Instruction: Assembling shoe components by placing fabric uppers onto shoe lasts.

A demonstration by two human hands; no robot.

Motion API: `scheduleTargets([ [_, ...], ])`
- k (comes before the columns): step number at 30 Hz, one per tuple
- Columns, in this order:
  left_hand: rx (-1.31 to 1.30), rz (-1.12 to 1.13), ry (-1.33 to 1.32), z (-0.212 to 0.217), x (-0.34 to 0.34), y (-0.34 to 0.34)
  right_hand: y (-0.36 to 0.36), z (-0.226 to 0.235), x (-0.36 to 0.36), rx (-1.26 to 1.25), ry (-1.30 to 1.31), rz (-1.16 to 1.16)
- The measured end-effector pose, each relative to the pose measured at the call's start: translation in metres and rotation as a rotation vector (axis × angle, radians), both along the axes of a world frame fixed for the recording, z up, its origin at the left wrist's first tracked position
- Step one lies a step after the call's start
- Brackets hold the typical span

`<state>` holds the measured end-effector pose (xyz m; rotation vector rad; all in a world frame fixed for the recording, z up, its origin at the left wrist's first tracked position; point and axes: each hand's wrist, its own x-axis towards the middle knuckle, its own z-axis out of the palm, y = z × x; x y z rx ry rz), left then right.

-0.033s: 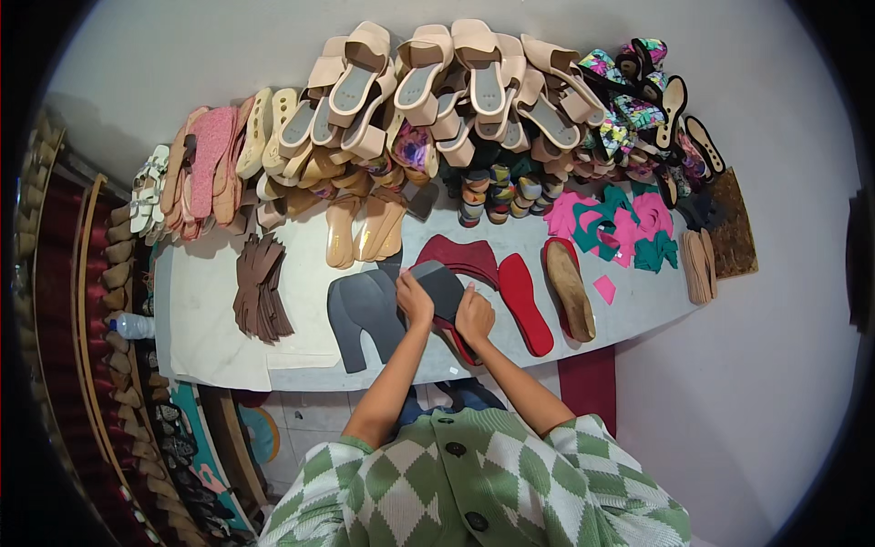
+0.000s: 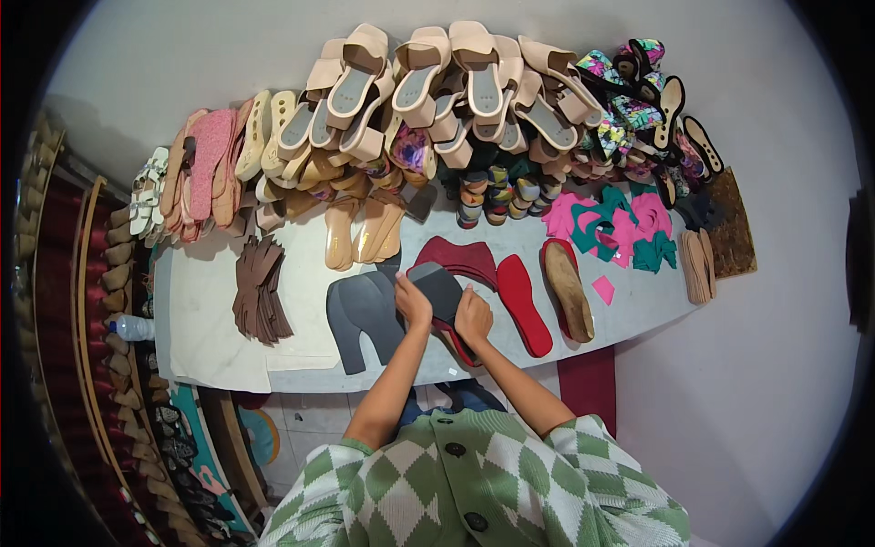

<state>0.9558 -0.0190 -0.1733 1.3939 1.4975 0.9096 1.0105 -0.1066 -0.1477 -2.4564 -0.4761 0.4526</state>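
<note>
Hands pressing on dark grey insole (image 2: pixel 437 284) at table's (image 2: pixel 210 328) near-centre: left hand (image 2: pixel 412 301) gripping its left edge, right hand (image 2: pixel 473 314) pinching near end. I'm seeing it lying over red insole (image 2: pixel 523 301); grey sole stack (image 2: pixel 363 314) just left.

Two hands share one grip on a single dark grey sole (image 2: pixel 439 287), the left hand (image 2: pixel 412 301) and the right hand (image 2: pixel 473 315) side by side. Just left of the grip lie two grey heel-shaped pieces (image 2: pixel 365 314). Right of the grip lie two red insoles (image 2: pixel 523 304) and one tan sole (image 2: pixel 568 290). Further left of the grip sits one fanned stack of brown cut-outs (image 2: pixel 260 292), too overlapped to count. One plastic bottle (image 2: pixel 130 327) stands at the far left desk (image 2: pixel 210 337) edge. Beyond the grip, about seven beige wedge sandals (image 2: pixel 428 77) top the pile; the rest cannot be counted.
</note>
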Motion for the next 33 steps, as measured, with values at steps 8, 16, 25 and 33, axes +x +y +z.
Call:
scheduleTargets([
  [8, -0.002, 0.055, 0.18, 0.014, 0.011, -0.024, 0.019, -0.002, 0.024, 0.155, 0.042, 0.047],
  [16, 0.011, 0.055, 0.208, 0.007, 0.014, -0.023, 0.032, -0.001, 0.023, 0.015, -0.075, 0.08],
  [25, -0.014, 0.01, 0.233, 0.007, 0.022, -0.023, 0.03, -0.014, 0.043, 0.018, 0.004, 0.112],
  [33, -0.097, -0.07, 0.167, 0.016, 0.005, -0.018, 0.071, -0.001, 0.062, 0.011, 0.111, 0.437],
])
